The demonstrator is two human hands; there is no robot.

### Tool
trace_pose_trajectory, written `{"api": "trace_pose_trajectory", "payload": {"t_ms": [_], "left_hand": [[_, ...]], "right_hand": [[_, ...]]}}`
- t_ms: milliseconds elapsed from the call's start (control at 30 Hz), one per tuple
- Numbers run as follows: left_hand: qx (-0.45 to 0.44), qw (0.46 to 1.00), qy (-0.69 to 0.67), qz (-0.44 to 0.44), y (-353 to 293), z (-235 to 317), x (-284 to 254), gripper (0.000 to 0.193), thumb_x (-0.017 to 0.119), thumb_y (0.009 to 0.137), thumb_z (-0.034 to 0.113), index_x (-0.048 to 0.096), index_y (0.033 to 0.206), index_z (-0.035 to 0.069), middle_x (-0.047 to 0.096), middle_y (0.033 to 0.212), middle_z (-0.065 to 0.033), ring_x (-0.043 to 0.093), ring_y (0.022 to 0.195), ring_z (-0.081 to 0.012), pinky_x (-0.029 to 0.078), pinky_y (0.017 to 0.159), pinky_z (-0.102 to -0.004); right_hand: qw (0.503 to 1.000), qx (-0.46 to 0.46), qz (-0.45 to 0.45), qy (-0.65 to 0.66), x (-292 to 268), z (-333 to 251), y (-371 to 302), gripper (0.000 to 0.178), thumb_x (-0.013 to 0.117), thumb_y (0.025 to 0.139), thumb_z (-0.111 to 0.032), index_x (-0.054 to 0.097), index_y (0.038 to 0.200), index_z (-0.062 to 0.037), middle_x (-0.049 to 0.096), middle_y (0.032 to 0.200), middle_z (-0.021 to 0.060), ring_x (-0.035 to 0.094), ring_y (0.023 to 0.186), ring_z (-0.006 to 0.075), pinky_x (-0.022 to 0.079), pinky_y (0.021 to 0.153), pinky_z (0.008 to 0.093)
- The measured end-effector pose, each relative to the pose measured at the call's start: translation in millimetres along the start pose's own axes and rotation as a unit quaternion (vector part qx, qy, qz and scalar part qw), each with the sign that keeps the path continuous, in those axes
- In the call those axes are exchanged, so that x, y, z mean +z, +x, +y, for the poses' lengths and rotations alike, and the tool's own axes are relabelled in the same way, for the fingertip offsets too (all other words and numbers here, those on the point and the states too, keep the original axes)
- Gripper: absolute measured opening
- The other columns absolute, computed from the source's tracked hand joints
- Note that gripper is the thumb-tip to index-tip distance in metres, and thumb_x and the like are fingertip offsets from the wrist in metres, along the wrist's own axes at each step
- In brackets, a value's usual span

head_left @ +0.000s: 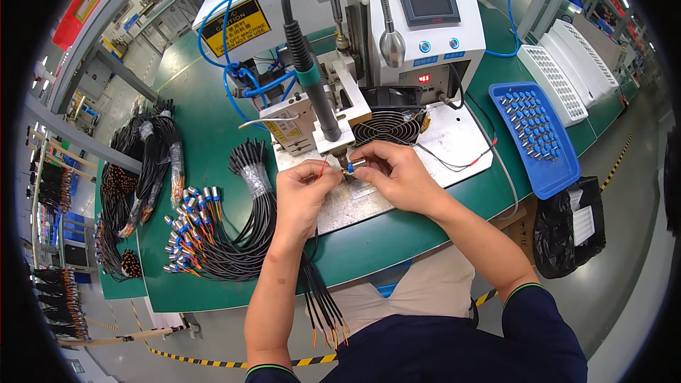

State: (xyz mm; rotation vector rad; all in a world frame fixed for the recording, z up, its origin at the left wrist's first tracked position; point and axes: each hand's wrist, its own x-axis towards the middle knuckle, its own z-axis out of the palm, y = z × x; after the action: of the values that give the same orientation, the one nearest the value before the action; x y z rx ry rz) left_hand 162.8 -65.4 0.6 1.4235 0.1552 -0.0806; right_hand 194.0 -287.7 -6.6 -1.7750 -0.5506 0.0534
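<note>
In my right hand (399, 176), thumb and forefinger are closed on a small silver connector with a blue end (354, 165). My left hand (301, 190) pinches thin coloured wires, a red wire (323, 168) among them, close to the connector's blue end. Whether the wires touch the connector is too small to tell. Both hands work just under the soldering iron (318, 99) of a white bench machine, whose tip is hidden. A black cable runs down past my left wrist, and several cables with bare coloured ends (324, 305) hang over the bench edge.
A bundle of black cables (257, 198) with connectors (188, 230) lies left on the green bench (369, 250); more cable bundles (145, 156) lie farther left. To the right are a blue tray (506, 92) of connectors, white perforated racks (553, 81) and a black-bagged bin (557, 241).
</note>
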Motion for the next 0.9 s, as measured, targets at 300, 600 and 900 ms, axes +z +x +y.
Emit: {"api": "trace_pose_trajectory", "payload": {"t_ms": [300,600,900], "left_hand": [[0.002,1.000,-0.004,0.001,-0.2,-1.0,2.3,0.004,0.081,0.093,-0.004,0.079,0.096,-0.005,0.073,0.087,-0.0014,0.055,0.068,-0.0034,0.039,0.060,-0.0207],[0.005,1.000,0.006,0.006,-0.5,0.6,3.7,0.004,0.082,0.094,-0.003,0.078,0.095,-0.003,0.069,0.082,0.0003,0.047,0.057,-0.0014,0.029,0.050,-0.0211],[-0.013,1.000,0.000,-0.015,-2.5,1.5,-3.2,0.009,0.081,0.095,0.001,0.080,0.101,-0.006,0.073,0.088,-0.0006,0.056,0.069,-0.0020,0.040,0.060,-0.0196]], "right_hand": [[1.000,-0.002,0.003,0.001,0.7,-0.6,-0.1,0.024,0.083,0.099,-0.007,0.077,0.120,0.0017,0.070,0.089,-0.0004,0.054,0.075,0.0056,0.047,0.068,0.0256],[1.000,0.002,0.006,0.003,0.4,-0.9,-0.4,0.023,0.083,0.099,-0.007,0.077,0.120,0.0013,0.068,0.088,-0.0015,0.052,0.075,0.0053,0.046,0.067,0.0253],[1.000,0.006,0.004,0.018,1.1,2.1,-1.1,0.023,0.083,0.100,-0.008,0.077,0.120,0.0012,0.068,0.089,-0.0023,0.053,0.076,0.0043,0.047,0.068,0.0247]]}}
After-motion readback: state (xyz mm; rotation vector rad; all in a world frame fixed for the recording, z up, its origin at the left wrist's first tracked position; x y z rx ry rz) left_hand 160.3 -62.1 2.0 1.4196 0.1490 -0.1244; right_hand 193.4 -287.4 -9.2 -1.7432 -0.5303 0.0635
